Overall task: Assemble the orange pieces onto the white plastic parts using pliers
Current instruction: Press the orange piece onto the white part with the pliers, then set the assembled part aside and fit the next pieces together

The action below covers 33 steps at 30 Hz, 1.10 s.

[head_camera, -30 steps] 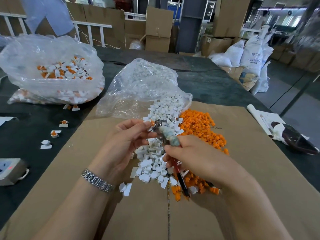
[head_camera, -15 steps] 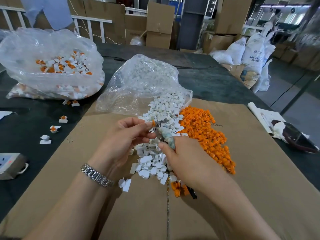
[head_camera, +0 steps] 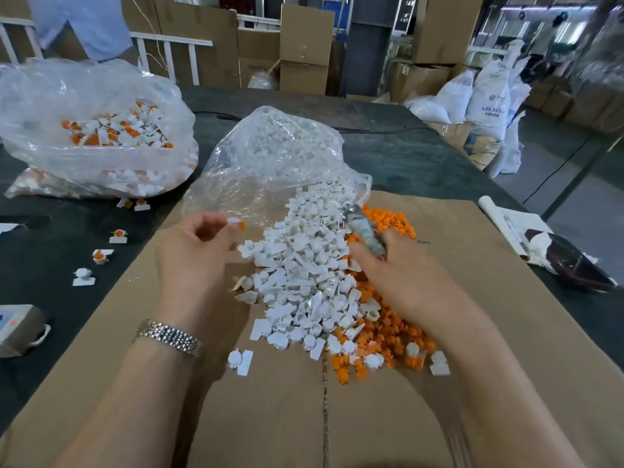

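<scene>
A pile of white plastic parts (head_camera: 304,265) spills from a clear bag (head_camera: 270,157) onto brown cardboard (head_camera: 472,332). Orange pieces (head_camera: 388,221) lie along the pile's right side and near edge. My left hand (head_camera: 196,258) is left of the pile and pinches a white part with an orange piece in it (head_camera: 236,224) at its fingertips. My right hand (head_camera: 405,282) grips the pliers (head_camera: 363,229), whose metal jaws point up and left over the boundary of the white and orange piles.
A second clear bag (head_camera: 94,130) of assembled white-and-orange parts sits at the back left on the dark table (head_camera: 422,157). A few assembled parts (head_camera: 101,255) lie loose on the table at left. A grey device (head_camera: 17,325) is at the left edge, a dark object on white paper (head_camera: 567,265) at right.
My hands have separated: the left one drew back left with the assembled part, and the right one carried the pliers to the right, away from it.
</scene>
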Tool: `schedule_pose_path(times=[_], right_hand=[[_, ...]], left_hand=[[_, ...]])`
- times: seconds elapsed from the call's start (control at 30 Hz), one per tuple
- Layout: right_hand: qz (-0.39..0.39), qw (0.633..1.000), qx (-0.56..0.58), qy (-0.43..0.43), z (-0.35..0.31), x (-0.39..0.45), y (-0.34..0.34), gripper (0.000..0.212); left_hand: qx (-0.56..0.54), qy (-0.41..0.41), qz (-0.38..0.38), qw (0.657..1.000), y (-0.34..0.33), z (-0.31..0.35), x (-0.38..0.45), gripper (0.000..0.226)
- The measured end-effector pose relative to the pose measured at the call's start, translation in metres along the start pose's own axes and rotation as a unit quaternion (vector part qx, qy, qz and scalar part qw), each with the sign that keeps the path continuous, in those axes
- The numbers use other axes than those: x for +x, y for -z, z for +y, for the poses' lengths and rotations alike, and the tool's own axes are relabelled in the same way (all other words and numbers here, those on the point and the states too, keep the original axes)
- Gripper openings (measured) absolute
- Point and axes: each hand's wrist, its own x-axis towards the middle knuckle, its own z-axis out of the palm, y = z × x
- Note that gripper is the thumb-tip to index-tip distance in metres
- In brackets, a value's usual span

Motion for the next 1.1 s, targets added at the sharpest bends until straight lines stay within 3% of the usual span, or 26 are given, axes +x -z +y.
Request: schedule_pose_path(times=[0.07,0.13,0.3,0.37,0.67,0.77,0.83,0.93,1.1], right_hand=[[0.029,0.998,-0.04,-0.049,0.013,0.01,0.0,0.044],[0.048,0.991,-0.083,-0.094,0.022,0.015,-0.002,0.052],[0.07,0.976,-0.161,-0.129,0.031,0.02,-0.015,0.067],[0.061,0.973,-0.178,-0.132,0.032,0.021,-0.021,0.073],[0.041,0.978,-0.161,-0.127,0.037,0.025,-0.026,0.068],[0.06,0.981,-0.16,-0.091,0.036,0.019,-0.017,0.059],[0.087,0.981,-0.167,-0.046,0.033,0.014,-0.011,0.043],[0.072,0.986,-0.152,0.01,0.024,0.008,-0.007,0.018],[0.006,0.968,-0.247,0.027,0.015,0.009,-0.022,0.014]], left_hand=[[0.142,-0.06,0.071,0.985,0.006,-0.002,0.007,0.013],[0.23,-0.086,0.076,0.966,0.01,-0.003,0.01,0.023],[0.232,-0.019,-0.165,0.958,0.012,-0.001,0.004,0.007],[0.247,-0.014,-0.218,0.944,0.015,0.001,0.002,0.011],[0.365,-0.041,-0.22,0.903,0.008,-0.002,0.003,0.017],[0.391,-0.078,-0.191,0.897,0.003,-0.007,0.0,0.008],[0.381,-0.082,-0.168,0.906,-0.001,-0.008,-0.001,0.001],[0.228,-0.008,-0.164,0.96,-0.005,-0.007,0.001,0.008],[0.057,0.073,-0.209,0.974,-0.006,-0.006,-0.004,0.015]])
